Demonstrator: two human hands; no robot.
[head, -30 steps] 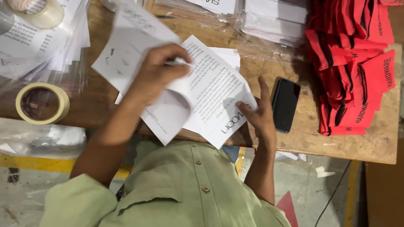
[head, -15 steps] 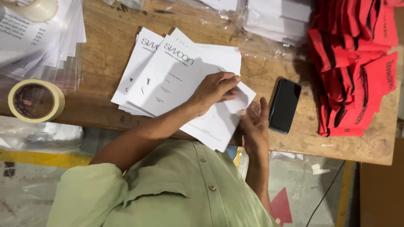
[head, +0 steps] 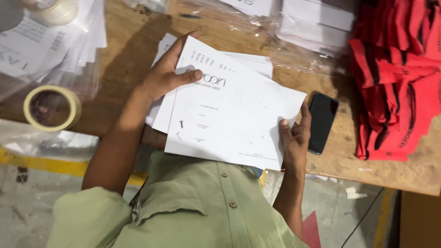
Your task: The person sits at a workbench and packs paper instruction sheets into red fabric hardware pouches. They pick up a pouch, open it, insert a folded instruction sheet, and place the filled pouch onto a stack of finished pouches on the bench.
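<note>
— Holding the white printed sheets (head: 229, 117) above the worktop (head: 321, 151) edge: left hand (head: 163, 76) pinches the top corner, right hand (head: 294, 138) closed on the lower edge.
— How would they handle?
— Light and floppy, I'd judge; they slide apart and crease easily, so grip opposite edges.

I note a white printed sheet (head: 229, 119), flat and unfolded, held tilted over the surface edge. More white sheets (head: 161, 110) lie stacked beneath it, partly covered, corners fanned out toward upper left.
</note>
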